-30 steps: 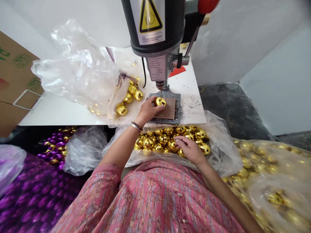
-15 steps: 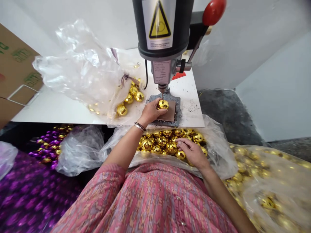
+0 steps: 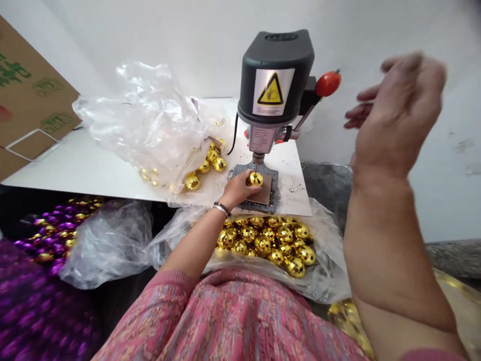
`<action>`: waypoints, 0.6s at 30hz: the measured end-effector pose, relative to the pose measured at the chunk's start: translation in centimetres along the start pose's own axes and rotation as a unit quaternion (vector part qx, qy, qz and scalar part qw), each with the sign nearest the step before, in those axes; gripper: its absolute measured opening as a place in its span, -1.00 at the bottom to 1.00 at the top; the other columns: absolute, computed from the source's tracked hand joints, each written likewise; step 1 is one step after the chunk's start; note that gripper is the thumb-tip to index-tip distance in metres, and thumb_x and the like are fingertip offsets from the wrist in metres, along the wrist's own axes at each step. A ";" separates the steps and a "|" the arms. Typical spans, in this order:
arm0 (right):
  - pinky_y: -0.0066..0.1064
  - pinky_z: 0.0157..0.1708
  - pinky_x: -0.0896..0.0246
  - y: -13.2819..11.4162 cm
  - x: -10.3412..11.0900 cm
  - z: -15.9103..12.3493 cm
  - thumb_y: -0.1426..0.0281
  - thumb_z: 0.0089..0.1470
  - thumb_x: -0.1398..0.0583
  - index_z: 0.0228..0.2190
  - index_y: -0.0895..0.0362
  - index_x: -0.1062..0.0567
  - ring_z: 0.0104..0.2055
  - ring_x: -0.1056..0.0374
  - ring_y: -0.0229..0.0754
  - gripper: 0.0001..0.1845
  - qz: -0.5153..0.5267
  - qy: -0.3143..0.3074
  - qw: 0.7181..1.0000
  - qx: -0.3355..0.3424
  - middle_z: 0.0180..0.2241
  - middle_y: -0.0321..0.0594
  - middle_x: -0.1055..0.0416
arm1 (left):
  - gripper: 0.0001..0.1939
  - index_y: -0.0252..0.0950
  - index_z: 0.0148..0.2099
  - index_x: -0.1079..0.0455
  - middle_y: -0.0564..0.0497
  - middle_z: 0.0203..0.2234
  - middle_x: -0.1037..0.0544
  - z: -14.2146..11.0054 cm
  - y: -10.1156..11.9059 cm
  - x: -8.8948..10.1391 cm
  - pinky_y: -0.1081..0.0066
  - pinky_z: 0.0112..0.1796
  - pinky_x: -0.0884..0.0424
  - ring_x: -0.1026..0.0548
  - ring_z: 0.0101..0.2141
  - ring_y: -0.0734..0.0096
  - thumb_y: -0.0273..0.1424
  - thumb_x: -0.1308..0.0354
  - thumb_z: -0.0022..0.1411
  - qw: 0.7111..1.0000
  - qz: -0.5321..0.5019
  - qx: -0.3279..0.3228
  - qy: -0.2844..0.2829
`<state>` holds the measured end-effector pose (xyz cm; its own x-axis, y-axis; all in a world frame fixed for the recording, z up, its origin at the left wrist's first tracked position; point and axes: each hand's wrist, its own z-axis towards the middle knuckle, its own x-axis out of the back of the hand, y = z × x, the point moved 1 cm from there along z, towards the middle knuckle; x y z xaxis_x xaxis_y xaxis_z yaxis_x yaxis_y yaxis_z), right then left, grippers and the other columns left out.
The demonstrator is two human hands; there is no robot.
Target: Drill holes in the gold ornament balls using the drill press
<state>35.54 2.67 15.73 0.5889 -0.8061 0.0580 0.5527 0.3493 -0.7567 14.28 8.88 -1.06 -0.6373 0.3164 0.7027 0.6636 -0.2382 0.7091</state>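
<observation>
Under the bit of a small drill press [image 3: 277,90], my left hand [image 3: 239,190] grips a gold mirrored ball [image 3: 256,179] between thumb and fingers. The ball rests on a brown block [image 3: 265,193] over the grey machine base [image 3: 273,205]. My right hand [image 3: 394,110] is raised in the air to the right of the machine, fingers apart and partly curled, with nothing visible in it. The red-knobbed lever [image 3: 328,83] is nearest to it, a gap apart.
Gold balls [image 3: 263,244] fill a clear plastic bag [image 3: 326,271] below the table edge. Another plastic bag [image 3: 146,115] with gold balls lies on the white table [image 3: 93,168]. A cardboard box [image 3: 33,100] stands at left, above purple and gold balls [image 3: 56,233].
My right hand has risen from the gold balls in the bag to the right of the drill press. My left hand keeps the ball under the bit. The view has tilted up.
</observation>
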 end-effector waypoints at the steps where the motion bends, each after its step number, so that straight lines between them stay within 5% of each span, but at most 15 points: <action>1: -0.39 -0.25 -0.41 -1.0 -0.7 1.3 -0.46 -0.17 0.14 -0.02 0.26 -0.51 -0.45 -0.23 -0.48 0.18 -0.019 -0.011 1.000 -0.009 -0.32 -0.23 -0.39 | -0.33 -0.21 0.35 -0.49 -0.09 0.08 -0.71 0.0 0.0 0.0 0.24 0.10 -0.50 -0.64 0.06 0.06 -0.27 -0.44 0.21 1.000 0.001 0.002 0.000; 4: -0.30 -0.08 -0.41 -3.4 -2.4 3.9 -0.34 0.15 0.07 -0.23 0.24 -0.56 -0.39 -0.28 -0.41 -0.09 -0.123 -0.084 0.986 -0.069 -0.42 -0.21 -0.37 | -0.34 -0.20 0.35 -0.48 -0.08 0.10 -0.70 0.0 0.0 -0.1 0.25 0.10 -0.49 -0.63 0.07 0.07 -0.26 -0.44 0.23 1.000 0.008 0.001 0.000; 7: -0.21 0.07 -0.33 -4.5 -3.2 4.6 -0.02 0.38 -0.11 -0.39 0.28 -0.52 -0.30 -0.28 -0.39 -0.38 -0.237 -0.144 0.959 -0.059 -0.43 -0.22 -0.35 | -0.40 -0.18 0.31 -0.50 -0.05 0.05 -0.71 0.0 0.0 -0.1 0.27 0.09 -0.49 -0.64 0.04 0.10 -0.26 -0.42 0.24 1.000 0.006 -0.007 -0.008; 12: -0.24 0.02 -0.29 -4.2 -3.3 3.3 0.29 0.35 -0.03 -0.37 0.25 -0.51 -0.35 -0.17 -0.42 -0.61 -0.249 -0.172 0.951 -0.068 -0.50 -0.30 -0.24 | -0.37 -0.19 0.32 -0.49 -0.06 0.06 -0.71 0.0 0.1 -0.1 0.29 0.06 -0.49 -0.63 0.04 0.10 -0.26 -0.44 0.23 1.000 0.007 -0.003 -0.003; 18: -0.32 0.00 -0.20 -4.7 -1.3 -0.4 0.24 0.33 -0.04 -0.39 0.15 -0.38 -0.35 -0.07 -0.42 -0.68 -0.244 -0.179 0.952 -0.037 -0.42 -0.30 -0.27 | -0.42 -0.16 0.27 -0.53 -0.03 -0.02 -0.72 -0.1 0.0 -0.1 0.28 0.00 -0.49 -0.64 -0.03 0.10 -0.24 -0.44 0.22 1.000 0.000 -0.004 -0.004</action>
<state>31.97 1.86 18.91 0.4432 -0.6446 0.6230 0.7768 -0.0707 -0.6258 14.29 8.73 -1.08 -0.6337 0.3241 0.7024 0.6605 -0.2460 0.7094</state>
